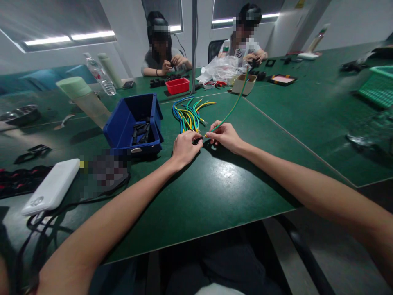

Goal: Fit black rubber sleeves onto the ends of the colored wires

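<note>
My left hand (188, 146) is closed on a small black part (197, 140), mostly covered by the fingers. A green-yellow wire (233, 107) is pinched near its lower end by my right hand (225, 136); its long free end arcs up and away from me. That lower end meets the black part or lies close to it; I cannot tell whether it is inside. Just beyond my hands lies a bundle of blue, green and yellow wires (188, 116), some with metal lugs. Left of them stands a blue bin (123, 119) with several black parts (141, 131) in it.
A white power bank (55, 186) with dark cables is at the left, near a green-lidded bottle (75, 88). Farther back are a red tray (177, 86), a small cardboard box (245, 85) and plastic bags (222, 70). Two people sit across the table; a green basket (377, 86) stands right.
</note>
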`<state>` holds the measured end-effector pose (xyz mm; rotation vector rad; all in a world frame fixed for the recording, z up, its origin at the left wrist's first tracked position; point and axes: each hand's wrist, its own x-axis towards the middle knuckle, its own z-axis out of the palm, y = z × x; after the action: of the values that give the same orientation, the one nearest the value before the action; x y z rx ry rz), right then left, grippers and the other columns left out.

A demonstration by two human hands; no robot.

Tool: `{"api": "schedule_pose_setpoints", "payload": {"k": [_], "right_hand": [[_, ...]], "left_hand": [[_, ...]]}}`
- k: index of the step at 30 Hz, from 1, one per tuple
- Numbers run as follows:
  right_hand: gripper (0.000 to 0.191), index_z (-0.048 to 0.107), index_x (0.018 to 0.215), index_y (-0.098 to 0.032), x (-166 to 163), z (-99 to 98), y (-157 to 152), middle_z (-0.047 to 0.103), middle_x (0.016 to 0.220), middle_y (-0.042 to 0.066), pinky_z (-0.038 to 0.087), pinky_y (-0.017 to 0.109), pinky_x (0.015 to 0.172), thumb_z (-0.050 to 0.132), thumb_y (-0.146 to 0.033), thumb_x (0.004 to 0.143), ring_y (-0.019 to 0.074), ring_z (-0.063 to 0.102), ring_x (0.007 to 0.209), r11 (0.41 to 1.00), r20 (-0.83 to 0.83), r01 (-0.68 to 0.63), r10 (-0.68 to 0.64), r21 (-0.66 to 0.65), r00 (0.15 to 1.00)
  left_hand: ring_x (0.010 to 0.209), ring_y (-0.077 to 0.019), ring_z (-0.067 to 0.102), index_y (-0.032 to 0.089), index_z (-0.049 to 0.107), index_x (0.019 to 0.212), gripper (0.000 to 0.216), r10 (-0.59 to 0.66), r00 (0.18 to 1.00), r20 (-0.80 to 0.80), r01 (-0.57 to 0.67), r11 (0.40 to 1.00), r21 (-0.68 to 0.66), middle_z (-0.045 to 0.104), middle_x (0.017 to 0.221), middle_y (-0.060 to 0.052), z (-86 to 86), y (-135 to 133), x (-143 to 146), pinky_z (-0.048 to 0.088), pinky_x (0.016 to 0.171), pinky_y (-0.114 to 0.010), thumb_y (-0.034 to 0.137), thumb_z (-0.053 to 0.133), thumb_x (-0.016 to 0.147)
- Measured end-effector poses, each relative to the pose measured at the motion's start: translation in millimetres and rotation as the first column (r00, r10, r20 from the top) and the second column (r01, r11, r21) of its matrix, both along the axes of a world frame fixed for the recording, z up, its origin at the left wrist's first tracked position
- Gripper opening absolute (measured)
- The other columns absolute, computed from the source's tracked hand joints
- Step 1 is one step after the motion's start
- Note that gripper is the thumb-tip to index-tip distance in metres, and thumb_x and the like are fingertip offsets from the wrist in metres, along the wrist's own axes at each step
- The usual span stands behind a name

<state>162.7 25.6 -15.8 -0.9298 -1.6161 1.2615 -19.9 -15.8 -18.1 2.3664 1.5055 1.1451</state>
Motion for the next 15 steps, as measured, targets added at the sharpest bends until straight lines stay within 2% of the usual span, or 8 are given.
{"api": "schedule_pose_setpoints", "payload": {"k": [15], "right_hand": [[0.033, 0.055, 0.079, -0.018, 1.4, -0.6, 1.0, 0.063, 0.053, -0.002, 0.045, 0.019, 0.04, 0.08, -0.035, 0.067, 0.0105, 0.058, 0.044, 1.0, 0.002, 0.004, -0.004, 0.006, 1.0]], "left_hand": [[0.08, -0.0174, 0.065, 0.019, 0.071, 0.083, 0.008, -0.008, 1.0, 0.016, 0.008, 1.0, -0.002, 0.072, 0.085, -0.004, 2.3, -1.1, -0.1, 0.05, 0.078, -0.031, 0.018, 0.063, 0.081]]}}
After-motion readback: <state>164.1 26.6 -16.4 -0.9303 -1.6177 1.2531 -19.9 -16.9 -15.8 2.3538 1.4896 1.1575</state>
